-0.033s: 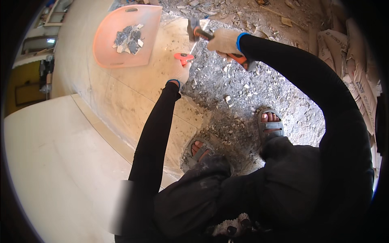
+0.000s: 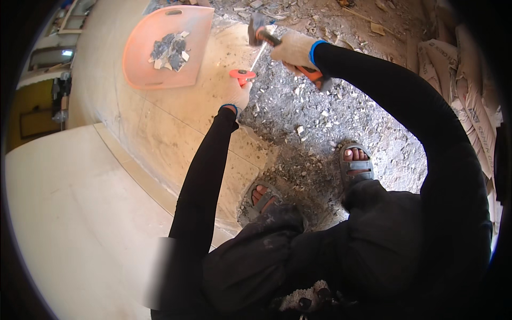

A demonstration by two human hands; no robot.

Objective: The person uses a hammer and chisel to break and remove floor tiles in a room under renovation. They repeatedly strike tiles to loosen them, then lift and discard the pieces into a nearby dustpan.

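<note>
My left hand (image 2: 237, 93), in a pale glove, grips an orange chisel guard (image 2: 242, 73) at the broken edge of the beige floor tiles (image 2: 213, 144). Above and right of it, my right hand (image 2: 290, 50), also gloved, holds a hammer (image 2: 256, 29) with a dark head and black-and-orange handle, its head raised over the chisel side. Under both lies rough grey exposed floor (image 2: 298, 117) strewn with pale chips. Just left stands a translucent orange curved tray (image 2: 138, 53) holding grey and white tile fragments (image 2: 168, 50). The chisel's tip is too small to make out.
Loose rubble (image 2: 362, 21) lies at the top. Paper sacks (image 2: 458, 90) are stacked on the right. A pale smooth surface (image 2: 69, 197) fills the lower left, with a doorway area (image 2: 37, 101) beyond. My sandalled feet (image 2: 356, 162) straddle the tile edge.
My right hand and the hammer have shifted slightly up and to the left. My left hand looks the same.
</note>
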